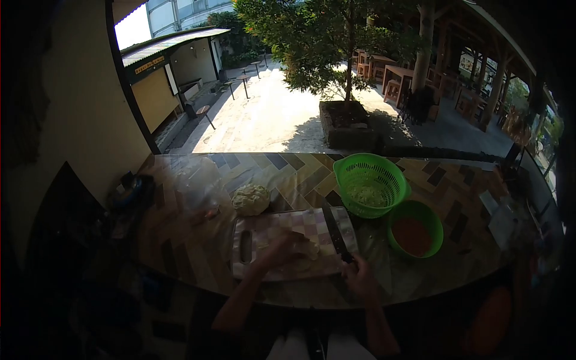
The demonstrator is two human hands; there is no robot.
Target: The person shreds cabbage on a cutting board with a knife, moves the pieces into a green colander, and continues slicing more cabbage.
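My right hand (360,276) is closed around the handle of a large dark-bladed knife (333,229), its blade pointing away from me over the right side of the cutting board (264,225). On the board, my left hand (284,246) has its fingers bent over a pale piece of cabbage (311,249). The blade is apart from that piece. Behind the board's far left edge sits a whitish head of cabbage (251,200). Pale shreds lie in a green colander (396,171) beyond the knife tip. Dim light blurs the details of the fingers.
A green bowl (440,231) with orange-red contents stands right of the board, against the colander. Clear plastic (201,180) lies at the table's left, near a dark object (129,192). The patterned table (192,252) ends close to my body. Outside stands a tree in a planter (345,135).
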